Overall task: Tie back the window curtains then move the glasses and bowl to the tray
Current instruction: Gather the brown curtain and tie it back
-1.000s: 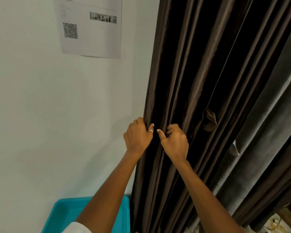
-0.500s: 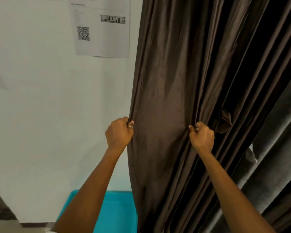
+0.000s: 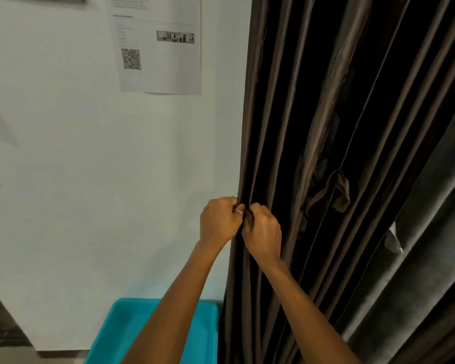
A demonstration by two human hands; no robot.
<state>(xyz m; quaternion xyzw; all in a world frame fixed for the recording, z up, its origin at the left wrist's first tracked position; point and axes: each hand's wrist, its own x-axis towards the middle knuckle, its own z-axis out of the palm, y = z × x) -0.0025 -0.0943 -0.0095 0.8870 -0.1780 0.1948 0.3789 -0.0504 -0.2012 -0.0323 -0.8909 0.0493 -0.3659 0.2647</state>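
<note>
Gathering looks to be the step in hand: the brown curtain [image 3: 313,127] hangs in deep vertical pleats, and both hands meet at its left edge, knuckle to knuckle. The left hand [image 3: 218,222] is curled tight on the outermost fold. The right hand [image 3: 263,232], touching it, pinches the next folds in the same way. Neither has a finger straight. Holding the two fists together bunches the cloth into a narrow bundle, which is probably what a tie needs to go round.

Within the curtain, to the right of the hands and a little higher, a fabric tab [image 3: 339,190] of the same brown dangles loose. It may be the tie-back, though I cannot tell for sure. Right of the curtain hangs a grey curtain [image 3: 418,258] with a small white tag [image 3: 392,240] at its edge.

Left of the curtain is a pale wall [image 3: 90,179] with a printed sheet [image 3: 160,48] fixed high on it. Below the curtain's left edge, against the wall, sits the teal tray [image 3: 111,337], partly hidden by the left forearm.

Counted: two hands, two curtains, one tab, one tag, one sheet bearing one QR code [image 3: 131,59], one ring [image 3: 239,212] on the left hand, one tray. No glasses or bowl are in view, so that part of the task is judged untouched.
</note>
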